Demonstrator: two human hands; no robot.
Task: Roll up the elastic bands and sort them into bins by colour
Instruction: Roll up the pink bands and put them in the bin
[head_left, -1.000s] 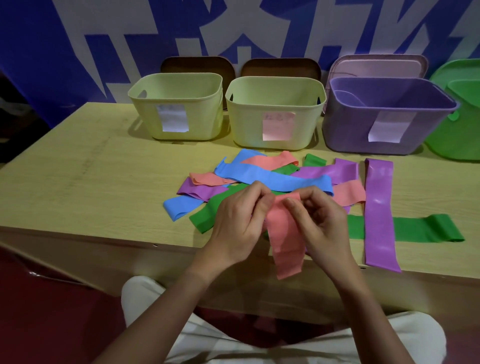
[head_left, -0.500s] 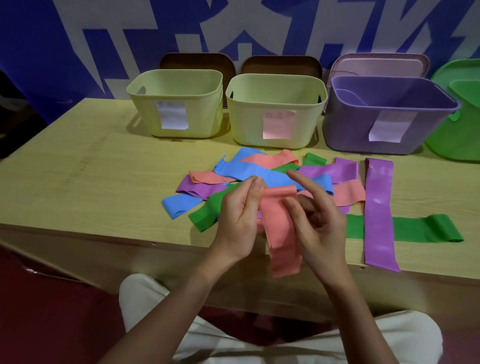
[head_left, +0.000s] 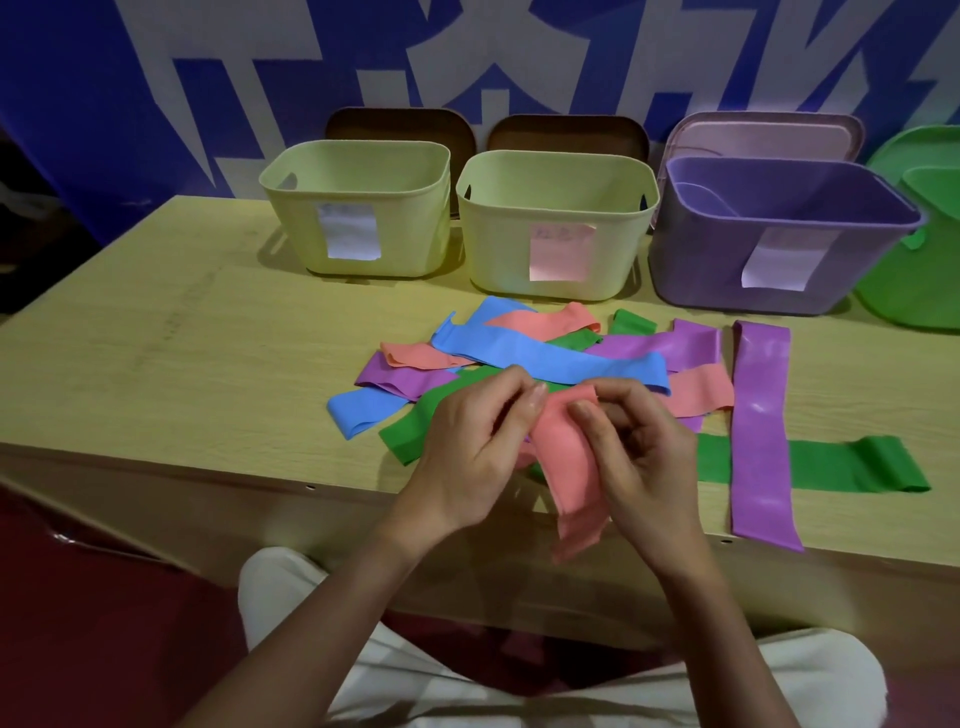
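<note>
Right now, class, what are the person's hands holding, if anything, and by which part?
Both hands, left and right, pinch the top end of one salmon-pink elastic band; its lower end hangs free past the table edge.

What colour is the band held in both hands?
Salmon pink band, seen in the head view.

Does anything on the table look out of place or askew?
Nothing is damaged. One long purple elastic band lies apart from the heap, across a green elastic band, its near end overhanging the wooden table edge.
</note>
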